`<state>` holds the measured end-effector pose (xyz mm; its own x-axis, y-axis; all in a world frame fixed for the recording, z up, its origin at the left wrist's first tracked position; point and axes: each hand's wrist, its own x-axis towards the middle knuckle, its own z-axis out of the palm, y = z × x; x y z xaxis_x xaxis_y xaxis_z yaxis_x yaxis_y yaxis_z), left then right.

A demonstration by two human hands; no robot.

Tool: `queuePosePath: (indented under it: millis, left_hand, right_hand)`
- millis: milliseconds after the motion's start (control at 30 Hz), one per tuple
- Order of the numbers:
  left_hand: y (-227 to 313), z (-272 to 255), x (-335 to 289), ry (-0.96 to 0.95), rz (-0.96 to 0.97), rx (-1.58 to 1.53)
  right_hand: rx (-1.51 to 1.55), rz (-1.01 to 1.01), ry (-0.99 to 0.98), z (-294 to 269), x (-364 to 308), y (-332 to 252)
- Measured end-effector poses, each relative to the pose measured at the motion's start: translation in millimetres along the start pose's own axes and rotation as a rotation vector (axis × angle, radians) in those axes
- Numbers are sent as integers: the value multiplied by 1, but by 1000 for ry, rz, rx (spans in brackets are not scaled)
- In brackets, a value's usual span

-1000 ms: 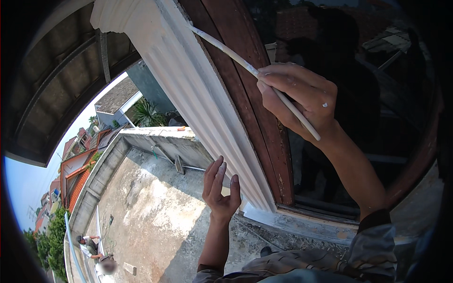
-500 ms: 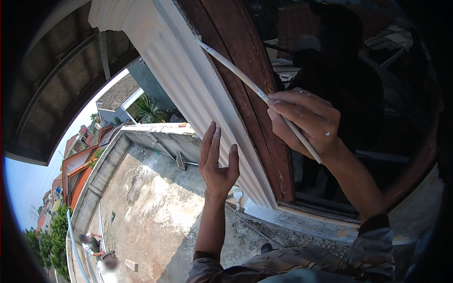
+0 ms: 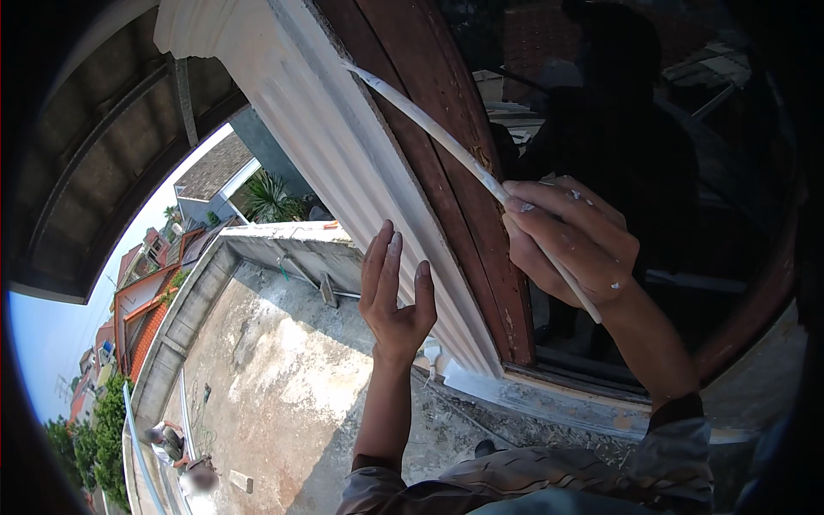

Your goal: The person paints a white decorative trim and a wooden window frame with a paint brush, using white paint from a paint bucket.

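Observation:
My right hand [image 3: 579, 236] pinches a long, thin paintbrush [image 3: 446, 142] near the lower part of its white-smeared handle. Its tip meets the edge of the white fluted moulding [image 3: 343, 154], where that borders the brown wooden window frame [image 3: 429, 94]. Flecks of white paint mark the fingers. My left hand [image 3: 396, 300] is raised with fingers stretched out, holding nothing, in front of the moulding's lower part; I cannot tell whether it touches. Below it, a wider paintbrush [image 3: 433, 356] rests by the foot of the moulding.
Dark window glass [image 3: 618, 154] with reflections fills the right side. A white-painted sill [image 3: 549, 402] runs below the frame. Far down lies a concrete floor [image 3: 283, 369] bounded by a low wall [image 3: 193, 300]. Another person [image 3: 167, 442] is at the lower left, beside long pale rails.
My right hand has shifted slightly right and down. The brush tip has moved a little left and up along the moulding's edge. My left hand has hardly moved.

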<state>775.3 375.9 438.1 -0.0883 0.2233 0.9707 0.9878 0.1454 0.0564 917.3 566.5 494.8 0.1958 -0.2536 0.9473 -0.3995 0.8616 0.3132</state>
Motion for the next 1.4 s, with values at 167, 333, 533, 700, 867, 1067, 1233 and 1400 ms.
queuePosePath:
  millis: [167,333,533,700,867,1067,1233,1400]
  left_hand:
    - [-1,3,-6,5,-31,-23]
    - [-4,-8,-15,-17,-27,56]
    - [3,-3,-19,-37,-74,-9]
    - [-2,-9,-32,-31,-85,3]
    - [-5,-6,-37,-33,-85,-6]
    - [-4,-12,-45,-38,-118,-37]
    - [-9,-12,-48,-47,-159,-34]
    - [-3,-12,-39,-28,-127,-28]
  right_hand:
    - [-1,-79,17,15,25,18]
    - [49,-40,-77,17,1,6]
    - [-27,-80,8,18,19,19]
    - [16,-60,-96,13,1,4]
    - [-37,-88,-18,11,21,12]
    - [62,-57,-147,12,11,1]
    - [8,-91,17,13,43,7]
    - [-40,-170,99,31,84,36]
